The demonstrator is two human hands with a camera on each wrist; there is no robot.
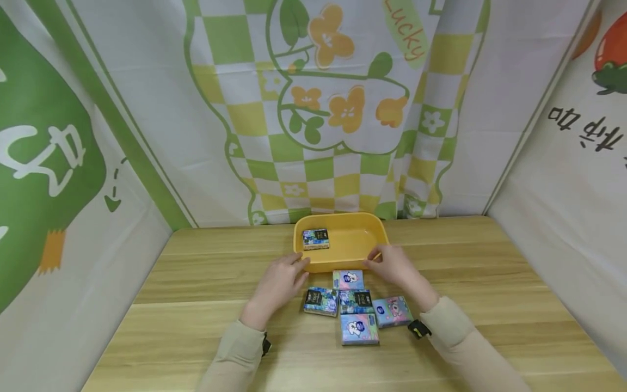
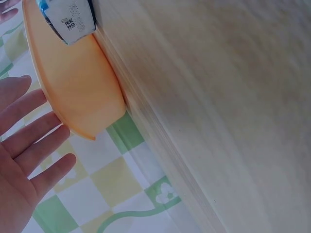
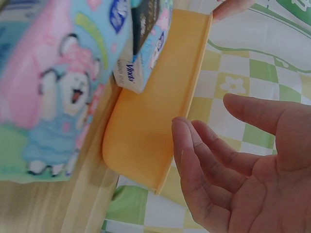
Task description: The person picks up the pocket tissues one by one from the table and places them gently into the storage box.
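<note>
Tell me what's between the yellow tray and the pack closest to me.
In the head view, a pastel pack, then a black-labelled blue pack, lie between them.

Small fabric-walled booth (image 1: 137, 60), home or studio unclear
A wood-grain table (image 1: 206, 267) stands enclosed on three sides: checked, flowered "Lucky" curtain (image 1: 343, 136) behind, green-patterned sheet (image 1: 73, 212) at left, fruit-printed sheet (image 1: 568, 174) at right.

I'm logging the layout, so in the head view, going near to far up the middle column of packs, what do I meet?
Nearest pastel tissue pack, dark floral tissue pack, farther pastel tissue pack, yellow tub, checkered curtain.
</note>
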